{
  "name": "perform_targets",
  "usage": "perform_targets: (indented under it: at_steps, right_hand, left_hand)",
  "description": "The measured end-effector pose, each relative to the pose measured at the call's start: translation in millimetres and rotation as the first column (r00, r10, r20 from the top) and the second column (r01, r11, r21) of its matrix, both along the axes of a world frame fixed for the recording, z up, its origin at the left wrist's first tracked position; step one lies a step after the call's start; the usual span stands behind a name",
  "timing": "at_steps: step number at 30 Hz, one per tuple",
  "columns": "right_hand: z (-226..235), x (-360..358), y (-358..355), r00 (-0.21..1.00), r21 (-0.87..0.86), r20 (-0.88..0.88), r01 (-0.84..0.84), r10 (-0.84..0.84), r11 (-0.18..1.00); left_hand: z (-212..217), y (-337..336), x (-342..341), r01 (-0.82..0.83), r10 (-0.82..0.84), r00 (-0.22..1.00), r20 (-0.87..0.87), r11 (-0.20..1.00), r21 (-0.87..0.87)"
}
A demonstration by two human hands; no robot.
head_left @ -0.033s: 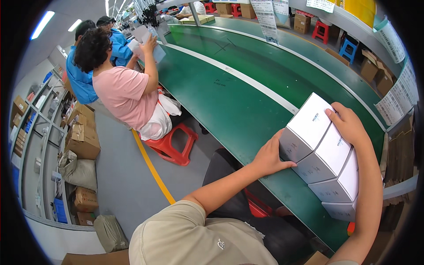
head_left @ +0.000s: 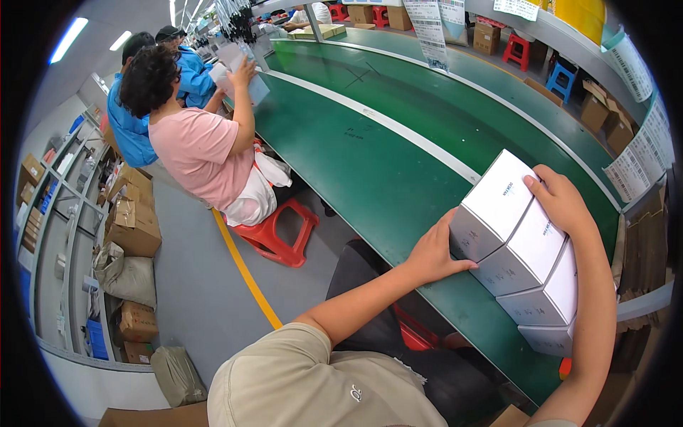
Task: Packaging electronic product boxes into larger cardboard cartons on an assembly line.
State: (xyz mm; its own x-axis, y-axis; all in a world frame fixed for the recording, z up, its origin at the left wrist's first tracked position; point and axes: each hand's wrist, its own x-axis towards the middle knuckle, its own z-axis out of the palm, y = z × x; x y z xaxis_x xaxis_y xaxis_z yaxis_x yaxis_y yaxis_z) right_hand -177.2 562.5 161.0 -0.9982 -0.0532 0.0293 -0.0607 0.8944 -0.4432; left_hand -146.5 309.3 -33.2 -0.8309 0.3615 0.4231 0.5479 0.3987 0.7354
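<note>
Clasping a row of four white boxes (head_left: 509,272) on the green tabletop (head_left: 427,171), bracing spread left fingers (head_left: 447,219) against the end box (head_left: 492,199) and hooking right fingers (head_left: 546,172) over its right corner, sharing the surface with a pink-shirted co-worker (head_left: 196,146) on a red stool (head_left: 288,245) farther off.

The person has one left hand (head_left: 432,250) and one right hand (head_left: 560,199), two in all, and four white boxes (head_left: 518,266) show in the row. Three co-workers (head_left: 193,146) are at the left, two in blue, one in pink. There are one blue stool (head_left: 561,80), at least three red stools (head_left: 281,235) (the far ones are too small for certainty), two stuffed sacks (head_left: 134,279) and one yellow floor line (head_left: 245,270).
</note>
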Motion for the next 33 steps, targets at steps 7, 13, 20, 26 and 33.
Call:
perform_targets:
  at_steps: [7,13,20,26,33]
  right_hand:
    - [1.7,2.1,-1.7,1.0,0.0,0.009,0.016,-0.016,1.0]
    - [2.8,1.7,-1.6,1.0,-0.018,0.028,0.007,-0.007,1.0]
    - [1.5,1.2,-1.5,1.0,-0.015,0.022,0.012,-0.012,1.0]
    - [2.7,2.1,-4.4,0.999,-0.014,0.025,0.024,-0.024,1.0]
    - [2.2,1.6,-2.7,0.999,-0.007,0.029,0.024,-0.024,1.0]
  left_hand:
    - [0.3,0.5,1.0,0.011,-0.011,0.999,0.044,1.0,0.006]
    - [-0.1,0.6,0.4,0.015,-0.015,0.999,0.028,1.0,0.01]
    - [-1.0,0.6,0.3,0.013,-0.014,0.999,0.034,1.0,0.01]
    - [-0.1,-0.9,0.6,0.018,-0.018,0.999,0.028,1.0,0.011]
    - [-0.4,0.1,0.8,0.021,-0.021,0.999,0.038,1.0,0.014]
